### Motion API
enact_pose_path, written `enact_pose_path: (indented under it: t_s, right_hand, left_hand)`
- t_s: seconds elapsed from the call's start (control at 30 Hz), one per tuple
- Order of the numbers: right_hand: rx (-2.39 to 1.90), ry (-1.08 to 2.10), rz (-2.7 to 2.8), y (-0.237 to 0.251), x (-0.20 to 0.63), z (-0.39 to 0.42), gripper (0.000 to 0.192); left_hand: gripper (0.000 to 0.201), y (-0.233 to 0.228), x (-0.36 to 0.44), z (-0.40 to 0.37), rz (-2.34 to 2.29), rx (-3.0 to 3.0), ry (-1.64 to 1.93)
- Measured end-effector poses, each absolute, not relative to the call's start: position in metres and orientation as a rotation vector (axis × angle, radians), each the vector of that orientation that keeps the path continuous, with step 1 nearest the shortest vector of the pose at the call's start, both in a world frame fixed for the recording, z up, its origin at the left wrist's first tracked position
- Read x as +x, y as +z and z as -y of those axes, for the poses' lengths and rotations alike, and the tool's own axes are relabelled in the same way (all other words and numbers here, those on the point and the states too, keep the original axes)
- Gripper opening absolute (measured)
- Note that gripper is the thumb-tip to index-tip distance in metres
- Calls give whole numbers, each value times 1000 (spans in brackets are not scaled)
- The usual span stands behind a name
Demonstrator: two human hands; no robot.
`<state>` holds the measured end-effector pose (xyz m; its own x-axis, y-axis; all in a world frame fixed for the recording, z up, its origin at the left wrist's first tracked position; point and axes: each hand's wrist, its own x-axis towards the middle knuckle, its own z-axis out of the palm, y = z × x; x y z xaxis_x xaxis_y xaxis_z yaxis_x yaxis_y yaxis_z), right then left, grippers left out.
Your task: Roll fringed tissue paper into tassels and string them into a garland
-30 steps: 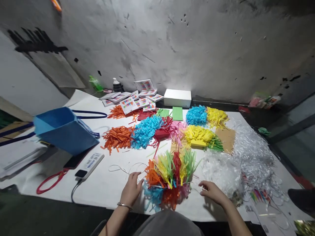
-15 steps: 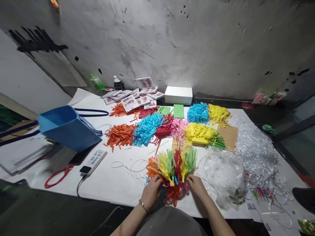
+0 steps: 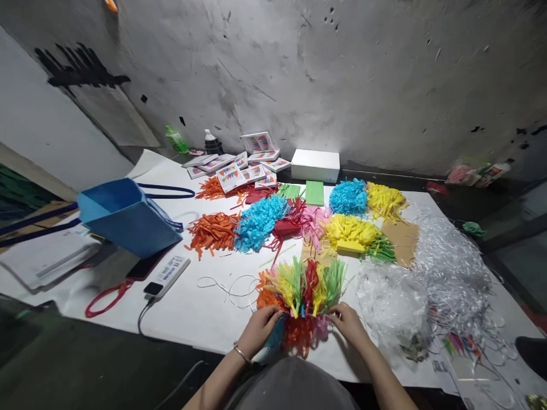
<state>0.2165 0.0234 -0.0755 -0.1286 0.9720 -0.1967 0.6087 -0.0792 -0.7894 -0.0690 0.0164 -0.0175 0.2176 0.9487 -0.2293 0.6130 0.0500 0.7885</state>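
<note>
At the table's near edge, a tassel garland [image 3: 314,290] of yellow, green, red and orange paper strips spreads between my hands. More orange, blue and pink strips hang on its near side. My left hand [image 3: 261,326] is closed at its left end, thumb and forefinger pinched beside the blue strips. My right hand [image 3: 348,324] pinches the right end next to the pink strips. The exact spot gripped is partly hidden. A loop of white string [image 3: 235,293] lies to the left of the garland.
Behind lie heaps of orange tassels [image 3: 213,230], blue tassels [image 3: 261,222] and yellow tassels [image 3: 352,229]. Clear plastic bags [image 3: 391,302] and silvery strips [image 3: 448,256] fill the right. At left are a blue bag [image 3: 128,222] and a white device [image 3: 171,273]. A white box [image 3: 315,165] stands by the wall.
My right hand has shifted slightly right, and its fingers show more at the garland's end. My left hand's thumb and forefinger show more plainly. The whole view has swung a little.
</note>
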Motion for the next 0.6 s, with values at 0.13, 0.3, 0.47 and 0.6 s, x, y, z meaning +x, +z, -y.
enact_pose_path:
  t_s: [0.13,0.3,0.47,0.6]
  right_hand:
    - [-1706,1086,1732,-80,197,-24,13]
    - [-1564,1239,1705,-49,208,-28,22]
    - [-1346,1579,1450,16,226,-33,28]
    - [-1347,1460,1663,64,227,-37,25]
  left_hand:
    - [40,-21,-68,-17,-1493,1629,515]
    - [41,-10,-78,-21,-1516,1532,613]
    - [32,30,-84,-24,-1493,1666,764]
    - [24,56,-87,-26,-1481,1927,911]
